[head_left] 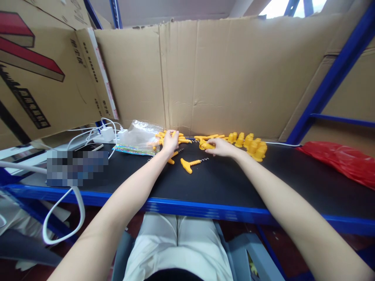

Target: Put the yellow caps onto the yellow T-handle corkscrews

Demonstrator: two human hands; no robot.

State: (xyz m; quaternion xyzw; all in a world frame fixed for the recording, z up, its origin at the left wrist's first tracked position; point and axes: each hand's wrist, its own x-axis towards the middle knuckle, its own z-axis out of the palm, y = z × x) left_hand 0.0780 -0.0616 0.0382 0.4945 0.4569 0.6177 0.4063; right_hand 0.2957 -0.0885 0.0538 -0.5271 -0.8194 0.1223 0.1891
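My left hand (170,142) reaches into a pile of yellow T-handled corkscrews (181,138) at the back of the black table top (222,183), its fingers closed over one of them. My right hand (220,147) grips a yellow corkscrew handle (205,145) beside that pile. One finished yellow corkscrew (190,163) with a metal spiral lies alone on the table, in front of and between both hands. A group of yellow caps (252,145) stands just right of my right hand.
A clear plastic bag (140,136) lies left of the pile. White chargers and cables (102,134) sit further left. A red plastic bag (340,162) lies at the right. A cardboard wall (234,78) backs the table; a blue frame edge (205,207) runs along its front.
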